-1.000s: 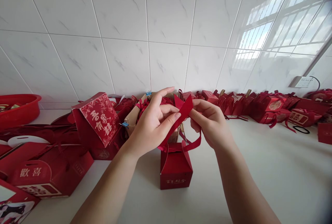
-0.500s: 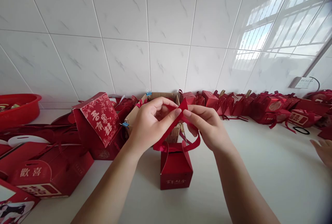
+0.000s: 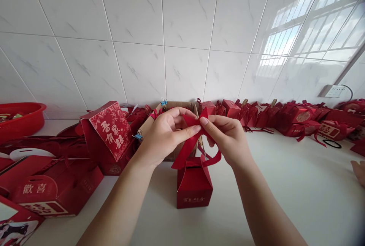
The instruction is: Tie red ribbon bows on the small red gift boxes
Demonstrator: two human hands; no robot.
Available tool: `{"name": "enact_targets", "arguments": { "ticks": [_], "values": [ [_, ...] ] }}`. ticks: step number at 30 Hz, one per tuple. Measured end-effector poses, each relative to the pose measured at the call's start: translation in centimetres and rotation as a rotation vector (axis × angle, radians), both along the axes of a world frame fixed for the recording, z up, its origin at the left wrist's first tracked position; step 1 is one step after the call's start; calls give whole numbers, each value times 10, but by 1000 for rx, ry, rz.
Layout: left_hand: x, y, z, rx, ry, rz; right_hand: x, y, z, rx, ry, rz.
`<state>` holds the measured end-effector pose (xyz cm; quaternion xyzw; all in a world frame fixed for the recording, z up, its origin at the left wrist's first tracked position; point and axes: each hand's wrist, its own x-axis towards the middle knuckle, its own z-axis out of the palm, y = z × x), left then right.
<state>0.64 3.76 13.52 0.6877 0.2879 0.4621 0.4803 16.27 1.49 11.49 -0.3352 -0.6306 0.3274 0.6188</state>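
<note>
A small red gift box (image 3: 194, 191) with gold lettering stands upright on the white table in front of me. Red ribbon (image 3: 184, 149) runs up from its top into my fingers. My left hand (image 3: 168, 135) pinches the ribbon between thumb and forefinger. Close against it, my right hand (image 3: 226, 137) also pinches the ribbon, thumb on the near side. The ribbon crosses between the two thumbs, and a loop of it hangs at the right above the box. Fingertips behind the ribbon are partly hidden.
Larger red gift boxes (image 3: 57, 185) crowd the left, with a red basin (image 3: 21, 122) behind. A cardboard box (image 3: 178, 105) with blue binder clips stands behind my hands. Finished-looking red boxes (image 3: 296, 116) line the tiled wall. Another person's hand (image 3: 358, 172) shows at the right edge.
The ribbon between my fingers has shifted: a second end now sticks up at the left, and the left strand hangs freer. The other person's hand has drawn back toward the right edge.
</note>
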Motion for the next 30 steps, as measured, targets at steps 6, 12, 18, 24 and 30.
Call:
{"name": "enact_targets", "arguments": {
  "ticks": [6, 12, 18, 24, 30],
  "values": [
    [0, 3, -2, -3, 103, 82, -2, 3, -2, 41, -6, -101],
    [1, 1, -2, 52, 171, 103, -4, 4, -5, 101, 5, -196],
    [5, 1, -3, -59, 98, 55, -2, 7, -6, 218, -110, -218],
    [3, 4, -1, -95, -35, 96, 18, -16, 8, 208, -390, -291],
    [2, 4, 0, -68, -20, 161, 20, -30, 4, -218, -994, 124]
  ]
}}
